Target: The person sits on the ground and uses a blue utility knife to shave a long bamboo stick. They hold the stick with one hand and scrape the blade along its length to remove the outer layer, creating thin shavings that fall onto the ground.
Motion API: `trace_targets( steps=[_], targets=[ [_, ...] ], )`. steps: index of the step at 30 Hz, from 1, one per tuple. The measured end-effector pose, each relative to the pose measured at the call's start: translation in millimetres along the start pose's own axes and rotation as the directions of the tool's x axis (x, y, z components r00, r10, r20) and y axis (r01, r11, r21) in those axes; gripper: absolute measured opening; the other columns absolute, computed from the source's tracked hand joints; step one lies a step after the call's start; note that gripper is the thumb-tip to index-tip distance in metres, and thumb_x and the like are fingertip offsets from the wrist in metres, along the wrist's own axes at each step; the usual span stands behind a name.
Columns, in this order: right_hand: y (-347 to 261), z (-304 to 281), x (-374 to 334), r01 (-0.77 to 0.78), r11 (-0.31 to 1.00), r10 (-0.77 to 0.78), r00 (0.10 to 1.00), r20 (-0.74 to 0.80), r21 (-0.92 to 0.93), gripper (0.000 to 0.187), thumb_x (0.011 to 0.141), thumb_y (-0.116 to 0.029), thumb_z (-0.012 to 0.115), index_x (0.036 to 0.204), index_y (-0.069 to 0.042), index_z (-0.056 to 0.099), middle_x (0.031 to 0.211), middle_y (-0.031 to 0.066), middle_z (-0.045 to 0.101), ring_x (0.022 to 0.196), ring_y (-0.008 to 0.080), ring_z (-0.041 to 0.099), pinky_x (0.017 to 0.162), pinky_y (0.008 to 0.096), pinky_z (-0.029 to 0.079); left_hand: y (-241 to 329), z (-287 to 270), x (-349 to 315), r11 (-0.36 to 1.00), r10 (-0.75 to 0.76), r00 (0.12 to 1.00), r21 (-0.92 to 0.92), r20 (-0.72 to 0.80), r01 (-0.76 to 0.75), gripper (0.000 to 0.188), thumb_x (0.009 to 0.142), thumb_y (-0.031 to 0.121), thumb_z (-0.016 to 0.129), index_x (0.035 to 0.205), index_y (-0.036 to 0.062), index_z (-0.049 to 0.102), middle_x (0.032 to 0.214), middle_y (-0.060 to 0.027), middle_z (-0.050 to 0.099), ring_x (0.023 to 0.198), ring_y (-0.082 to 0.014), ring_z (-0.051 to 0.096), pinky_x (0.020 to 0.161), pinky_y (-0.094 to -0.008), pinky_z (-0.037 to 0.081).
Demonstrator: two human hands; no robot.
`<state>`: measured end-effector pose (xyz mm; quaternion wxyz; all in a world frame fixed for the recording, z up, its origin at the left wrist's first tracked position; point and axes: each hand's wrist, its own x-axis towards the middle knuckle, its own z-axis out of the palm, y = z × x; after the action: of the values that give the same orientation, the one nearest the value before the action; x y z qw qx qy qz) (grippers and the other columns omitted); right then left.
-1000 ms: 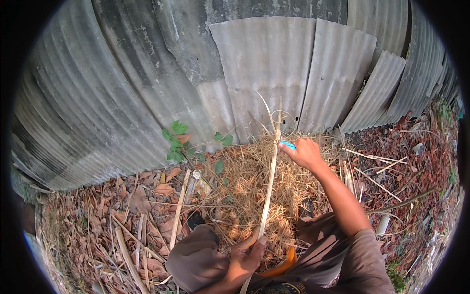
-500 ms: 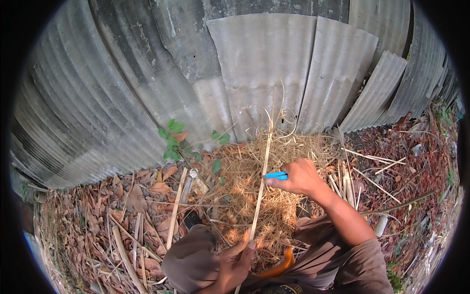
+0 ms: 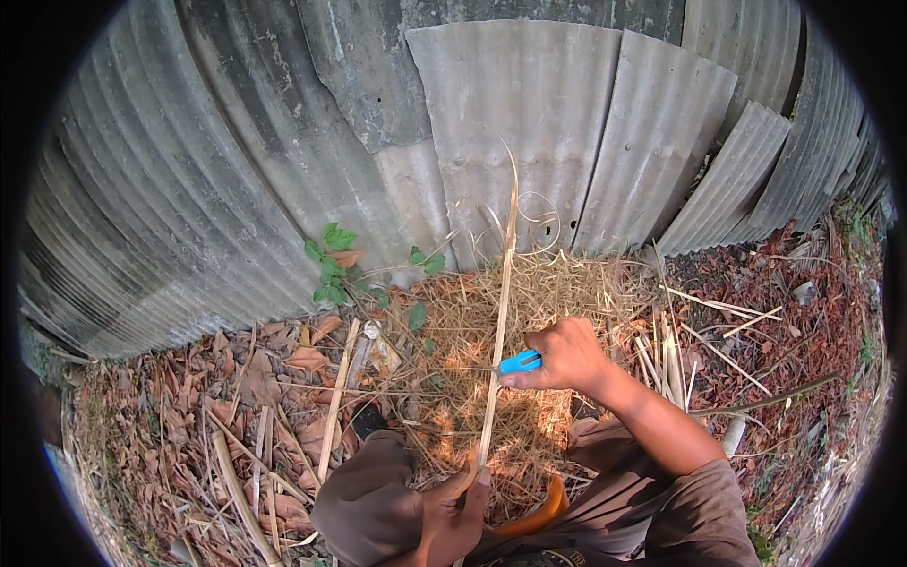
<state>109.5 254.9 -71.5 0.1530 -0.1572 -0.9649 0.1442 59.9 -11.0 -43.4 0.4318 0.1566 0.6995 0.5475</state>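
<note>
A long pale bamboo strip [image 3: 501, 326] runs away from me, its far end thin and curling in front of the metal sheets. My left hand [image 3: 453, 510] grips it low down, beside my left knee, with the fingers closed round it. Farther up the strip, my right hand [image 3: 564, 357] is closed on a blue cutter knife [image 3: 521, 362]. The knife's front end meets the strip's right side; its blade cannot be made out. Fine curled shavings [image 3: 539, 222] hang by the strip's far part.
Corrugated metal sheets [image 3: 515, 104] form a wall ahead. Under the strip lies a heap of straw-coloured shavings [image 3: 453, 378]. Dry leaves and split bamboo pieces [image 3: 241, 496] cover the left ground; more sticks [image 3: 671, 359] lie right. A small green plant [image 3: 331, 269] grows by the wall.
My right hand has drawn the knife nearer to me and slightly left along the strip. The strip's far part has swung a little left; my left hand keeps its hold.
</note>
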Motion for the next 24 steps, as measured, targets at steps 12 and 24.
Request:
trace_targets(
  steps=[12,24],
  targets=[
    [58,7,25,-0.170,0.980,0.154,0.977,-0.145,-0.101,0.075,0.068,-0.079,0.052,0.056,-0.006,0.065,0.045,0.0133,0.053,0.047,0.0328,0.059,0.049,0.0433,0.048,-8,6,-4,0.999,0.025,0.997,-0.042,0.075,-0.021,0.015,0.095,0.015,0.054,0.096,0.0017,0.061,0.063,0.0076,0.046,0.054,0.0001,0.040,0.046,-0.0193,0.031],
    [85,5,39,-0.658,0.495,0.509,0.749,0.425,0.567,0.079,0.077,-0.084,0.035,0.046,-0.011,0.037,0.041,0.0015,0.036,0.037,0.0141,0.036,0.036,0.0330,0.032,-21,15,9,0.978,0.176,0.980,0.099,0.097,-0.185,0.032,0.096,0.014,0.052,0.125,0.0010,0.056,0.065,0.0056,0.048,0.058,-0.0015,0.040,0.049,-0.0189,0.034]
  ],
)
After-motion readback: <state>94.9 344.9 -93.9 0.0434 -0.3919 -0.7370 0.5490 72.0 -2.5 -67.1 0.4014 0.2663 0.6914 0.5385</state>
